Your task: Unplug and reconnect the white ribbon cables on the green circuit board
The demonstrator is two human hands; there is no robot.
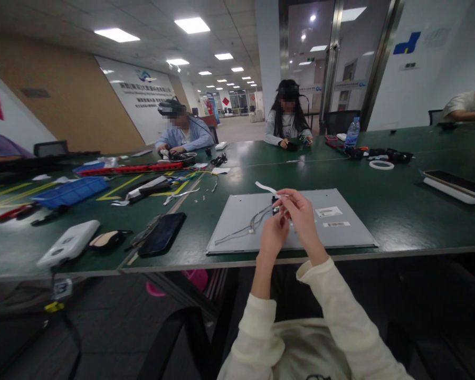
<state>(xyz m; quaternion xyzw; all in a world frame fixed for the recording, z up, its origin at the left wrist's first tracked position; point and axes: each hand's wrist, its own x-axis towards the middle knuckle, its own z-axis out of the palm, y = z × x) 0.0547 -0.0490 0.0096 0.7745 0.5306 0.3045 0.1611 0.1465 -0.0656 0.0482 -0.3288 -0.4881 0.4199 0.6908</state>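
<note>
A flat grey metal-backed panel [356,232] lies near the table's front edge, with two white labels on its right part. Over its middle, both my hands are close together with fingers pinched. My right hand [301,214] holds a thin white strip [265,187] that sticks out to the upper left. My left hand [274,232] is closed just below it; what its fingertips hold is hidden. Thin grey wires [257,216] run across the panel's left half, toward a small black part [275,205] beside my fingers.
A black phone [162,235], a mouse [108,238] and a white device [69,243] lie left. Farther off are a blue tray [73,191] and scattered cables. At right sit a phone on a white box [459,186] and a tape roll [381,165]. Several people sit around the table.
</note>
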